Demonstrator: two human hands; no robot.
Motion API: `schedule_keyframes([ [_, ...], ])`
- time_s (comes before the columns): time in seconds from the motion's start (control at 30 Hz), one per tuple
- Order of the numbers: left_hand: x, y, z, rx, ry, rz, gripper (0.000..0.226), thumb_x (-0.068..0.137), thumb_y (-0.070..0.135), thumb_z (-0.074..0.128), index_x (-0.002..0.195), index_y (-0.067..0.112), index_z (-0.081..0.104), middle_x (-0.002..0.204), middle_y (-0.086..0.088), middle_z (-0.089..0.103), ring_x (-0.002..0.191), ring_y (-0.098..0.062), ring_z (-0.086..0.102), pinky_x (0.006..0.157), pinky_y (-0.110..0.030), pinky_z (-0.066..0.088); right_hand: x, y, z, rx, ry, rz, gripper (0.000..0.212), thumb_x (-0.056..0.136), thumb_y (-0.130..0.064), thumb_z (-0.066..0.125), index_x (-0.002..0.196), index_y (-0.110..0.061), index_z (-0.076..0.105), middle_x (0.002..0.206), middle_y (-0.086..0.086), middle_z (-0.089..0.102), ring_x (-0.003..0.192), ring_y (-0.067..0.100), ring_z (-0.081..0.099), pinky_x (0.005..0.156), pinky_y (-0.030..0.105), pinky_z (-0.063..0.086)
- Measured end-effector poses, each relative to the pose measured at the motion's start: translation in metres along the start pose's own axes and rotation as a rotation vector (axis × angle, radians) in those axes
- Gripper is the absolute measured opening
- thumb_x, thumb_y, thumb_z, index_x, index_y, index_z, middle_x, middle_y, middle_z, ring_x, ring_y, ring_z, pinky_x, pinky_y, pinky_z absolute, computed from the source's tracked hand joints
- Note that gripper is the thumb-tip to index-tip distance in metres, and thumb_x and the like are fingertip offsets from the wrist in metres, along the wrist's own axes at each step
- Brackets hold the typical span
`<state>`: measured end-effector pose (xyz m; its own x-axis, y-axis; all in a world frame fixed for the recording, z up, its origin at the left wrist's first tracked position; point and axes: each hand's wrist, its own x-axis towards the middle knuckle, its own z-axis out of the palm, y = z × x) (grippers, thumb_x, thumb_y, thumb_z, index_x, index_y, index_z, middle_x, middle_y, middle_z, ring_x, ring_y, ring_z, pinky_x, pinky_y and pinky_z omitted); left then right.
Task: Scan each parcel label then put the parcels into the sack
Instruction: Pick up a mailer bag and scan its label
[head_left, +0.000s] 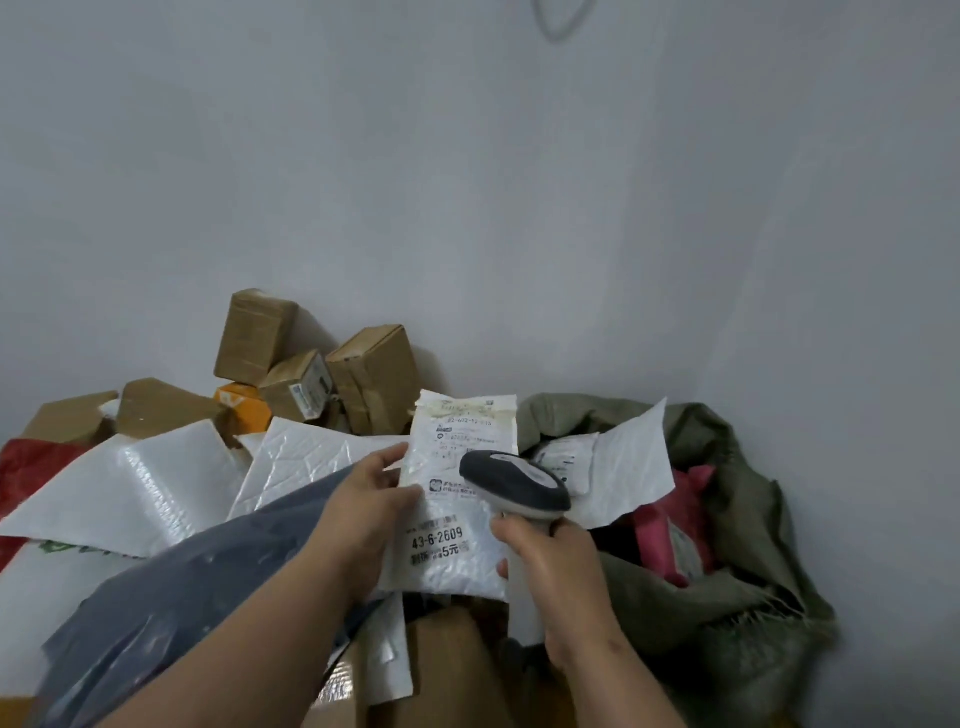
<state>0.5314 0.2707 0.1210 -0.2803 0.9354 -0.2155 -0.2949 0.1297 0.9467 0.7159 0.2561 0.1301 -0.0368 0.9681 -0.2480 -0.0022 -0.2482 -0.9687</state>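
Heap of parcels by the wall.
Boxes (311, 364) and mailers (130, 488) left of the hands; sack (737, 571) right.

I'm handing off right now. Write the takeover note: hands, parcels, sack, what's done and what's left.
Left hand holds the white bubble mailer up, label facing you.
Right hand grips the scanner, its head over the label.
Sack lies open at right, with a pink parcel and white mailers already inside.
Left: drop this mailer into the sack after scanning, then work through the pile of boxes and mailers at left.
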Motion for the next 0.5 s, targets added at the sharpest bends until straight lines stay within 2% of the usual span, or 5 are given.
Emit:
schedule_keyframes([
  [0.13, 0.024, -0.001, 0.051, 0.158, -0.104, -0.001, 0.054, 0.092, -0.005, 0.058, 0.122, 0.040, 0.061, 0.107, -0.001, 0.076, 0.096, -0.031, 0.073, 0.085, -0.056, 0.058, 0.031, -0.010, -0.036, 0.013, 0.117, -0.039, 0.005, 0.081, -0.019, 0.076, 0.084, -0.015, 0.073, 0.068, 0.000, 0.070, 0.067, 0.017, 0.065, 0.059, 0.029, 0.050],
  [0.23, 0.046, -0.008, 0.085, 0.296, -0.158, 0.016, 0.057, 0.093, 0.000, 0.059, 0.142, 0.029, 0.053, 0.124, -0.004, 0.068, 0.108, -0.027, 0.068, 0.095, -0.052, 0.055, 0.066, -0.016, -0.064, -0.046, 0.172, -0.056, 0.009, 0.082, -0.023, 0.075, 0.079, -0.016, 0.071, 0.064, -0.002, 0.071, 0.070, 0.019, 0.069, 0.061, 0.030, 0.048],
  [0.3, 0.060, -0.014, 0.100, 0.434, -0.131, 0.028, 0.060, 0.094, 0.008, 0.062, 0.149, 0.026, 0.045, 0.139, -0.005, 0.058, 0.124, -0.021, 0.057, 0.104, -0.039, 0.049, 0.093, -0.019, -0.081, -0.093, 0.166, -0.043, 0.011, 0.084, -0.024, 0.074, 0.077, -0.020, 0.067, 0.069, -0.002, 0.071, 0.073, 0.019, 0.070, 0.063, 0.031, 0.050],
  [0.37, 0.070, -0.018, 0.108, 0.538, -0.053, 0.035, 0.059, 0.095, 0.013, 0.062, 0.150, 0.024, 0.043, 0.142, -0.006, 0.054, 0.125, -0.017, 0.053, 0.097, -0.028, 0.045, 0.121, -0.019, -0.091, -0.146, 0.134, -0.014, 0.012, 0.087, -0.026, 0.072, 0.079, -0.023, 0.063, 0.078, 0.001, 0.070, 0.075, 0.020, 0.071, 0.068, 0.036, 0.056],
  [0.5, 0.082, -0.023, 0.106, 0.576, 0.064, 0.007, 0.050, 0.098, 0.015, 0.059, 0.146, 0.025, 0.048, 0.126, -0.004, 0.061, 0.112, -0.017, 0.058, 0.094, -0.033, 0.049, 0.165, -0.008, -0.090, -0.204, 0.053, 0.083, 0.014, 0.088, -0.029, 0.070, 0.084, -0.017, 0.063, 0.083, 0.005, 0.071, 0.077, 0.017, 0.071, 0.078, 0.043, 0.057],
])
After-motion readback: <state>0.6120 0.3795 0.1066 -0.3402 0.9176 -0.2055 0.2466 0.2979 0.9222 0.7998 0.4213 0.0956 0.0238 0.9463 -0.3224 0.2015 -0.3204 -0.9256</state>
